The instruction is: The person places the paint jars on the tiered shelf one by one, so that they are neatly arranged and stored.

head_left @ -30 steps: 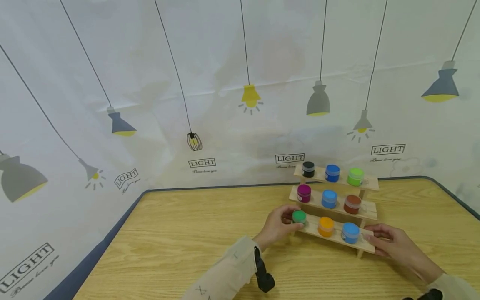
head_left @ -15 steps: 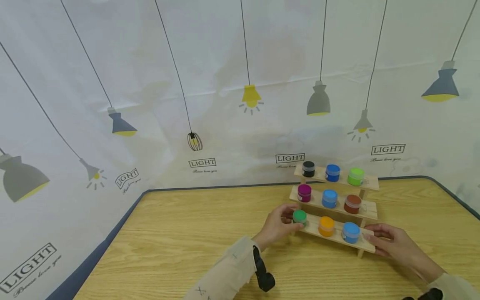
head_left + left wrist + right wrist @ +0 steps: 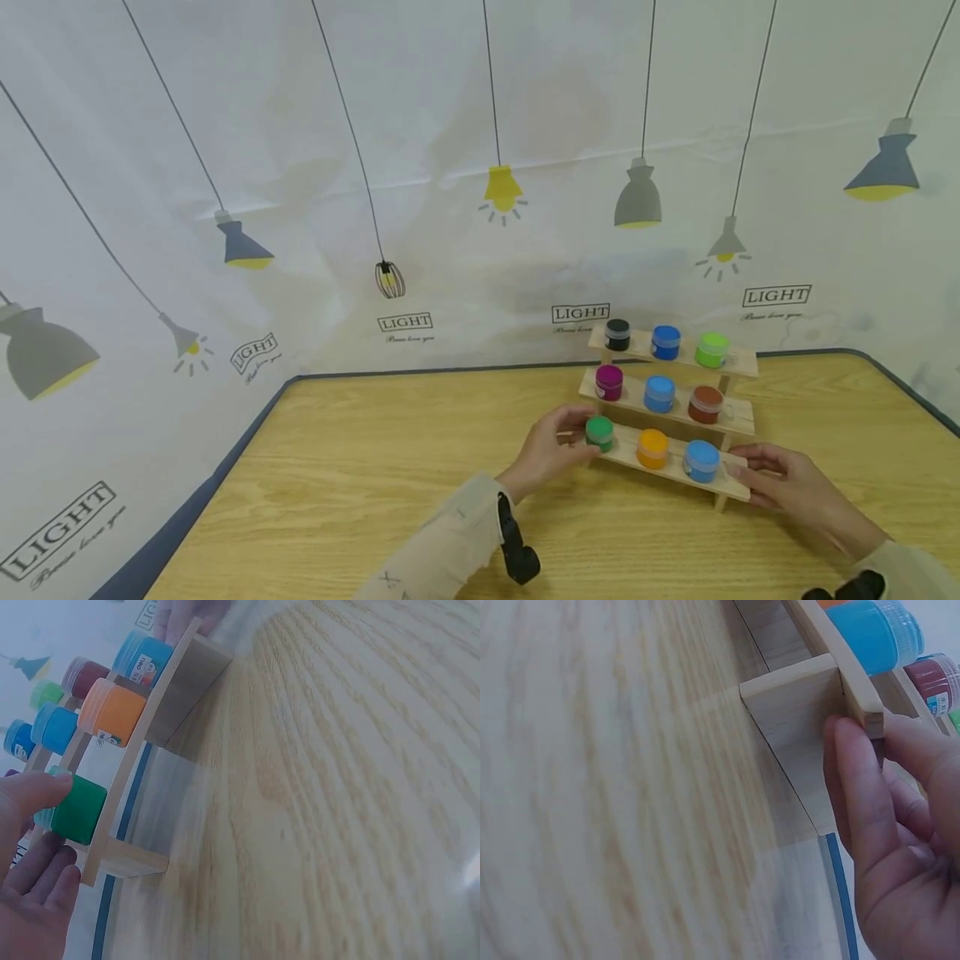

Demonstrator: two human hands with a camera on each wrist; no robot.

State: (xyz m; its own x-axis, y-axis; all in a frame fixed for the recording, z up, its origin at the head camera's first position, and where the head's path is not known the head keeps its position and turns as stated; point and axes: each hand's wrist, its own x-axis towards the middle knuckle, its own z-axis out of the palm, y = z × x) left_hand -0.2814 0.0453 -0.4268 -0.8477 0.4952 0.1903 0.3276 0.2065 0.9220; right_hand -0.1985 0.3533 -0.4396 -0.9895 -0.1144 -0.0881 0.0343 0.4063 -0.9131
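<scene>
A three-tier wooden display stand (image 3: pixel 626 457) holds small paint jars, three to a tier. My left hand (image 3: pixel 553 446) is at the left end of the lowest tier, thumb and fingers around the green paint jar (image 3: pixel 79 808). In the left wrist view the thumb lies against that jar near its lid, and the fingers curl below it by the board's end. My right hand (image 3: pixel 904 825) pinches the right end of the lowest board (image 3: pixel 868 712) between thumb and fingers. Beside the green jar stand an orange jar (image 3: pixel 652 450) and a light blue jar (image 3: pixel 701 462).
The middle tier bears a purple jar (image 3: pixel 609 382), a blue jar (image 3: pixel 659 394) and a brown-red jar (image 3: pixel 706 405). On top are black (image 3: pixel 617 334), dark blue and lime jars. Behind the wooden table (image 3: pixel 390 450) hangs a lamp-printed sheet (image 3: pixel 435 208).
My left wrist and thumb have shifted slightly left, the thumb drawing back a little along the green jar. The right hand and the stand hold their places; the head view has tilted a touch.
</scene>
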